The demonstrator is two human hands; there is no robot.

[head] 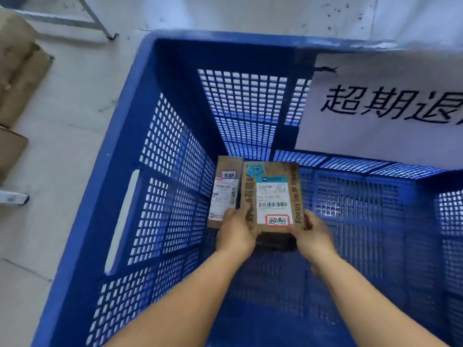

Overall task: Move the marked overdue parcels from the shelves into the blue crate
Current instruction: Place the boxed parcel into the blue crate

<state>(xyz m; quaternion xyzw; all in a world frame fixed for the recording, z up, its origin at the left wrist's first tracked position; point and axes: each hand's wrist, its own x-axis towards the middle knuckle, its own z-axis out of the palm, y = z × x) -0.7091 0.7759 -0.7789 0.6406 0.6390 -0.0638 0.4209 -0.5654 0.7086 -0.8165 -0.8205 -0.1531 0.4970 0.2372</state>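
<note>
**Both hands lower a cardboard parcel into the crate**

Left hand (236, 231) and right hand (317, 235) grip the flat rectangular cardboard parcel (273, 196) by its near corners, inside the blue lattice-walled plastic crate (105, 201). A slimmer labelled parcel (225, 194) lies touching it at 9 o'clock.

Lower and right parts of the blue crate (120, 136) floor lie bare. Two parcels (273, 196) fill its centre. A paper sign (390, 106) overhangs the upper right.
</note>
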